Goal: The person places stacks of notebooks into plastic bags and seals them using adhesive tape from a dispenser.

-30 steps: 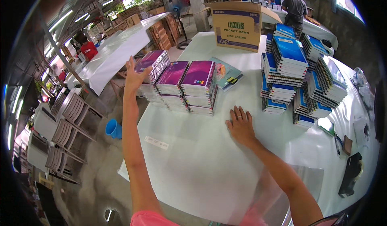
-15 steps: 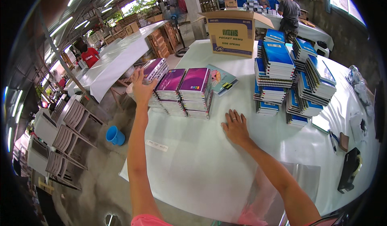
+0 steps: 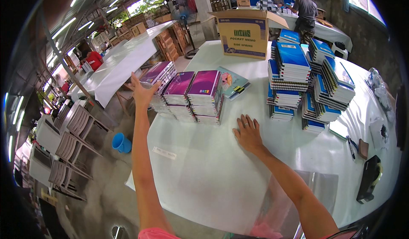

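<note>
Three stacks of purple spiral notebooks (image 3: 187,95) stand side by side on a white table (image 3: 204,171). My left hand (image 3: 142,90) reaches far out and presses against the side of the leftmost purple stack (image 3: 156,78), fingers spread. My right hand (image 3: 247,132) lies flat and empty on the tabletop just right of the nearest purple stack. Tall stacks of blue spiral notebooks (image 3: 298,77) stand to the right.
A cardboard box (image 3: 246,33) sits at the table's far end. Light blue notebooks (image 3: 232,83) lie behind the purple stacks. A phone and small items (image 3: 370,177) lie at the right edge. Stacked chairs (image 3: 64,145) and a blue cup (image 3: 121,143) are on the floor. A person (image 3: 306,10) works at the back.
My head has moved, so the table looks nearer. My left hand stays on the leftmost purple stack and my right hand stays flat on the table.
</note>
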The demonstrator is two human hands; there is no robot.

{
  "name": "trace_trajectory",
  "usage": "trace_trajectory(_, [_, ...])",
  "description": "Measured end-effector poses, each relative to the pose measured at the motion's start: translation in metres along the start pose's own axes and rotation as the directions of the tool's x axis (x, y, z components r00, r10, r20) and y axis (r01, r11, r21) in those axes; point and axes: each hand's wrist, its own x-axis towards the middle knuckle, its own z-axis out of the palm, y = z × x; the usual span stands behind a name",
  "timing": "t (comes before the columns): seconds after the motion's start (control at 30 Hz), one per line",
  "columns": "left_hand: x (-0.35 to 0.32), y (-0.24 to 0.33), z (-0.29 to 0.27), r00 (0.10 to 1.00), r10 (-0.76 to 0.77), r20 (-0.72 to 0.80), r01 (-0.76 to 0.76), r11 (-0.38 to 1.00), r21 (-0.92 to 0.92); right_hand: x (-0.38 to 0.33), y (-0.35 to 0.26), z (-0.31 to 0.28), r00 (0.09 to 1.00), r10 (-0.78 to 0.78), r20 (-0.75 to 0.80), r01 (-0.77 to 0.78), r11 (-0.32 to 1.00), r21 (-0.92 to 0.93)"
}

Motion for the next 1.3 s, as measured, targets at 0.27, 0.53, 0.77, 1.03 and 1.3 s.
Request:
trace_trajectory(0.27, [-0.032, 0.029, 0.016, 0.997, -0.066, 0.032, 0.070, 0.988, -0.141, 0.000, 0.012, -0.004, 0.990, 0.064, 0.122, -0.059, 0.997, -0.047])
trace_trajectory(0.53, [-0.037, 0.015, 0.020, 0.968, -0.045, -0.246, 0.047, 0.999, 0.005, 0.001, 0.006, 0.000, 0.994, 0.053, 0.093, -0.054, 0.999, 0.003])
trace_trajectory(0.77, [-0.031, -0.003, 0.030, 0.994, -0.060, -0.093, 0.051, 0.994, -0.095, -0.003, 0.012, 0.004, 0.997, 0.064, 0.039, -0.063, 0.998, -0.018])
trace_trajectory(1.03, [-0.052, 0.034, 0.006, 0.998, -0.060, -0.026, 0.060, 0.998, 0.012, -0.001, 0.008, 0.008, 0.996, 0.005, -0.085, -0.010, 0.998, -0.055])
trace_trajectory(1.3, [-0.199, 0.272, 0.016, 0.879, 0.347, 0.325, -0.154, 0.855, -0.495, -0.022, 0.068, -0.081, 0.936, -0.100, 0.338, -0.020, 0.942, 0.334])
